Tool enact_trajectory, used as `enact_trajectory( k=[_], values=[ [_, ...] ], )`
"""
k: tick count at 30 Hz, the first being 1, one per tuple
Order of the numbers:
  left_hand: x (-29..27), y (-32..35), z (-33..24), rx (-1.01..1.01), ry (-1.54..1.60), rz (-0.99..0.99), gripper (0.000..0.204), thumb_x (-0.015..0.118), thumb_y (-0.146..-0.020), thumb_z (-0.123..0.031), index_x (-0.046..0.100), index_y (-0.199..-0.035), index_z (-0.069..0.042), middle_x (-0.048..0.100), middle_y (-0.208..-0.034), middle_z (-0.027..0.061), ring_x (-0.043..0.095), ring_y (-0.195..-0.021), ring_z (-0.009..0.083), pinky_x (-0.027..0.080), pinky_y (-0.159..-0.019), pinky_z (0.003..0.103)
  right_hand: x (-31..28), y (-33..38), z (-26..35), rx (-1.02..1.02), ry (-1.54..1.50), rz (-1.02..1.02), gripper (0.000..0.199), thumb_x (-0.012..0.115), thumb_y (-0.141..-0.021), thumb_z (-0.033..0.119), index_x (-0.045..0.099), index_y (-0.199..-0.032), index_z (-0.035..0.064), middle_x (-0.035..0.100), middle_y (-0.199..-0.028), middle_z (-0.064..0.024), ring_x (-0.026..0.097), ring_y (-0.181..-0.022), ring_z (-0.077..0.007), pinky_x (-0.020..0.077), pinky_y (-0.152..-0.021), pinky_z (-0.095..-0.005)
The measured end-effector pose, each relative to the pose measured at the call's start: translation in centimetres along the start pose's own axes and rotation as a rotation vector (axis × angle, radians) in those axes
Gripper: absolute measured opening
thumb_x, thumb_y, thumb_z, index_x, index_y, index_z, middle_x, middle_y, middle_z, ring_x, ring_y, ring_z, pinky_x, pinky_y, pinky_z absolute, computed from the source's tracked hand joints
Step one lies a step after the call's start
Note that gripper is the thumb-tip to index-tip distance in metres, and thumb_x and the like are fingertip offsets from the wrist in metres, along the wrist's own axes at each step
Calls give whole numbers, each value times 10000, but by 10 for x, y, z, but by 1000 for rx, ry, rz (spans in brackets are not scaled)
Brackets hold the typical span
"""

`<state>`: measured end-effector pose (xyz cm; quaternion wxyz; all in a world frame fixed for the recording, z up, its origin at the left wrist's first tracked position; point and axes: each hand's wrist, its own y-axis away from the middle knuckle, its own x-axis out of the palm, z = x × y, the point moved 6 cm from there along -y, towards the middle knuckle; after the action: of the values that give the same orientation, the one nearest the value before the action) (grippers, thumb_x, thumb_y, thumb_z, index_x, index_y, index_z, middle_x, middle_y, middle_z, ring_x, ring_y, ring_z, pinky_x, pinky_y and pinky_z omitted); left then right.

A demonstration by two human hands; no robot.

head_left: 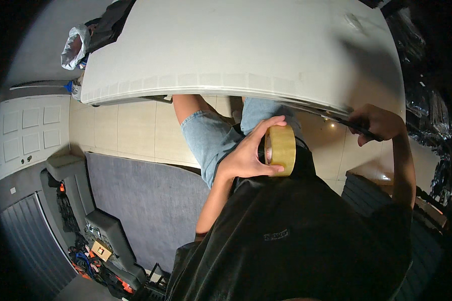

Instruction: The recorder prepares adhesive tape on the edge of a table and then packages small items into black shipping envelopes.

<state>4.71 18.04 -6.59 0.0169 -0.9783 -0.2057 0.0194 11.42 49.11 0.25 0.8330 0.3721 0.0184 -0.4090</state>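
Note:
My left hand [243, 158] grips a wide roll of yellowish clear packing tape [285, 150] in front of my waist. The thumb lies along the lower side of the roll and the fingers reach over its upper side. Off to the right, my right hand [379, 122] is closed around a long, thin dark tool [354, 125]. The tool points left along the near edge of the white table [236, 45]; its exact kind is hard to make out. A shadow of the right arm falls on the tabletop.
A small clear crumpled piece [354, 21] lies at the table's far right. A bag with a white liner [75, 47] hangs by the left corner. A grey sofa [108, 226] with clutter and a grey rug [140, 195] are at left. Dark plastic-wrapped items [429, 115] stand at right.

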Motion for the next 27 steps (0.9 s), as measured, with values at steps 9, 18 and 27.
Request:
enact_trajectory(
  k=[9, 18, 27],
  values=[
    [-1, 1, -1, 4, -11, -3, 1161, 948, -712, -102, 256, -1640, -17, 447, -1571, 141, 392, -1502, 260, 248, -1264, 379, -4, -6, 15, 75, 15, 27, 604, 956, -690, 536, 638, -826, 41, 524, -618, 23, 477, -565, -91, 375, -523, -335],
    [1, 1, -2, 22, -11, -9, 1144, 941, -714, -107, 268, -1636, -22, 448, -1569, 140, 396, -1496, 257, 255, -1258, 372, -7, -7, 6, 24, 85, -31, 568, 965, -697, 502, 673, -819, 30, 553, -606, 9, 486, -547, -93, 387, -523, -342],
    [-1, 15, -6, 82, -39, -27, 1068, 935, -706, -136, 358, -1599, -34, 442, -1550, 151, 413, -1476, 298, 280, -1243, 396, -17, -2, 19, 203, 277, -32, 488, 1008, -633, 354, 720, -862, 34, 675, -690, -35, 646, -632, -139, 508, -599, -357]
  ],
)
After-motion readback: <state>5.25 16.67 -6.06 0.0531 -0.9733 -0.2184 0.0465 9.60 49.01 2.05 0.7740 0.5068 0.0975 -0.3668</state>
